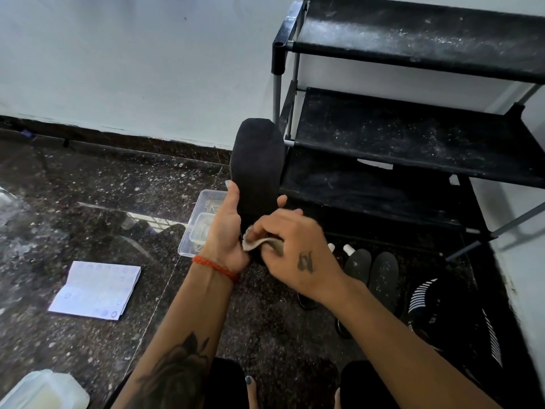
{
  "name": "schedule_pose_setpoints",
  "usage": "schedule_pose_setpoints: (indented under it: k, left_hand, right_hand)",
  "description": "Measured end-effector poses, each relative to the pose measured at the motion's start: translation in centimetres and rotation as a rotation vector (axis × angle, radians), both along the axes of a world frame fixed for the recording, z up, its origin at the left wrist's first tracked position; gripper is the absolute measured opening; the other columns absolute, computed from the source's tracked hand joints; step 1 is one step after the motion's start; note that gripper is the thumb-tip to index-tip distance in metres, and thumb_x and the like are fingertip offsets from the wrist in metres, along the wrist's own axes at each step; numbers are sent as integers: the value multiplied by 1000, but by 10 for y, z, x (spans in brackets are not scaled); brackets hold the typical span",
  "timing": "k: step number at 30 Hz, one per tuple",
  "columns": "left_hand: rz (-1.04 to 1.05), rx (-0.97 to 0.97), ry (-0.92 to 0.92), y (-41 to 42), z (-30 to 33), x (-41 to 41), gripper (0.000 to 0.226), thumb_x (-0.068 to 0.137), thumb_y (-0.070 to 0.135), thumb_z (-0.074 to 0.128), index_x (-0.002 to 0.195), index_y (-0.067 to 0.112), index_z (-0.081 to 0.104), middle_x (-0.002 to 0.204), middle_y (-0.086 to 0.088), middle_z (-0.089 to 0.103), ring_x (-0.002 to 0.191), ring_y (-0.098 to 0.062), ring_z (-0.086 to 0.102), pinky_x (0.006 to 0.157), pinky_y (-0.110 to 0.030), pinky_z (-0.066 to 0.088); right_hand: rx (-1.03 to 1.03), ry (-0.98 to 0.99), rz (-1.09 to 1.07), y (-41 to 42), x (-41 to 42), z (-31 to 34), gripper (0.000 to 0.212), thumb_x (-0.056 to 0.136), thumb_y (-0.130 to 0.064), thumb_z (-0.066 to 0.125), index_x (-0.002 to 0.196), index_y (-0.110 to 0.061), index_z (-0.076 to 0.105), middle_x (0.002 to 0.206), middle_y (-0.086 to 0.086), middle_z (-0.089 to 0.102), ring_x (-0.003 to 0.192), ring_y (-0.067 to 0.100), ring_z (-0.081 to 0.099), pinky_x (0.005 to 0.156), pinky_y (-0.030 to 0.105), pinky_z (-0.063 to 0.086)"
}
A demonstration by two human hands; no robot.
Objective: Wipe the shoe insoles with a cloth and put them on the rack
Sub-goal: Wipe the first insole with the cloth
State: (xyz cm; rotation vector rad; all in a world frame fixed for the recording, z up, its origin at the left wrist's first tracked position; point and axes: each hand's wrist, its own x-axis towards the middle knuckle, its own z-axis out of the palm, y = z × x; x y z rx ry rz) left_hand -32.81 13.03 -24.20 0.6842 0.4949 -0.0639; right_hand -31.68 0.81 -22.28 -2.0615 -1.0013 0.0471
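Left hand (225, 231) grips black insole (257, 166) near heel, thumb up along its edge, holding it upright in front of rack (413, 137). Right hand (295, 249) pinches beige cloth (259, 243), pressed against insole's lower end. Two more insoles (373, 273) lie on floor (88, 202) beside rack. Clear plastic box (203, 222), paper booklet (95, 290) left of hands.

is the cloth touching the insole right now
Touching: the head view shows the right hand pressing the cloth against the lower end of the black insole.
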Motion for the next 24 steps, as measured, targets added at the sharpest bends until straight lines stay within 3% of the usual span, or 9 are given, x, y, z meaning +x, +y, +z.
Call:
schedule_pose_setpoints:
  k: [3, 6, 8, 10, 12, 15, 18, 21, 24]
  left_hand:
    - [-12, 14, 7, 2, -2, -1, 81, 91, 67, 22, 90, 7, 77, 96, -13, 68, 107, -38, 61, 92, -47, 49]
    - [7, 38, 4, 0, 1, -1, 75, 93, 64, 20, 120, 7, 61, 90, -12, 67, 82, -28, 70, 72, -37, 59]
    - [15, 40, -4, 0, 2, 0, 73, 94, 62, 20, 124, 5, 55, 90, -11, 65, 72, -24, 70, 62, -34, 59]
    - [13, 25, -16, 1, 2, -1, 74, 94, 63, 21, 120, 4, 56, 92, -12, 64, 75, -24, 70, 66, -34, 59]
    - [4, -13, -8, 1, 0, -1, 75, 92, 66, 24, 122, 5, 56, 95, -13, 63, 90, -30, 68, 75, -39, 58]
    - [-9, -72, 11, 2, -3, -1, 75, 89, 68, 27, 127, 9, 54, 97, -12, 63, 113, -41, 57, 84, -48, 54]
    - [19, -87, -15, 3, -3, -1, 71, 91, 65, 26, 131, 12, 51, 91, -12, 65, 98, -40, 63, 75, -48, 57]
    - [8, -68, -15, 3, -5, -1, 70, 91, 64, 26, 131, 12, 51, 95, -11, 64, 84, -34, 69, 72, -54, 55]
    - [7, -46, 14, 1, -9, -2, 71, 90, 65, 28, 126, 10, 55, 109, -12, 62, 101, -38, 63, 91, -59, 44]
  right_hand:
    - [-118, 44, 79, -3, 3, -2, 16, 71, -8, 58, 78, -20, 65, 82, -5, 63, 79, 10, 56, 72, 30, 48]
    - [-296, -11, 9, -14, 14, -5, 12, 72, -12, 58, 74, -20, 67, 89, -4, 65, 85, 13, 59, 74, 35, 51]
    - [-231, -75, -145, -18, 18, -3, 13, 73, -9, 61, 72, -20, 67, 86, -6, 66, 83, 7, 60, 75, 28, 51]
    - [-36, -14, -163, -15, 16, 1, 18, 71, -4, 64, 66, -21, 67, 77, -11, 66, 80, 0, 60, 79, 16, 48]
    - [32, 140, 28, -10, 9, 8, 23, 69, 1, 62, 66, -20, 68, 73, -13, 67, 81, 1, 62, 86, 16, 46]
    - [-140, 169, 195, -10, 6, 7, 23, 67, -6, 60, 69, -26, 71, 76, -12, 68, 84, 5, 61, 84, 28, 50]
    - [-351, 87, 52, -20, 18, -1, 18, 72, -14, 62, 72, -28, 72, 78, -18, 62, 80, 2, 59, 78, 30, 53]
    - [-60, 344, -214, -27, 32, -1, 15, 76, -8, 68, 75, -23, 70, 74, -15, 66, 64, -6, 60, 64, 12, 51]
    - [262, 693, -331, -25, 42, 2, 5, 82, -13, 67, 82, -17, 69, 74, -4, 67, 70, 4, 63, 67, 20, 54]
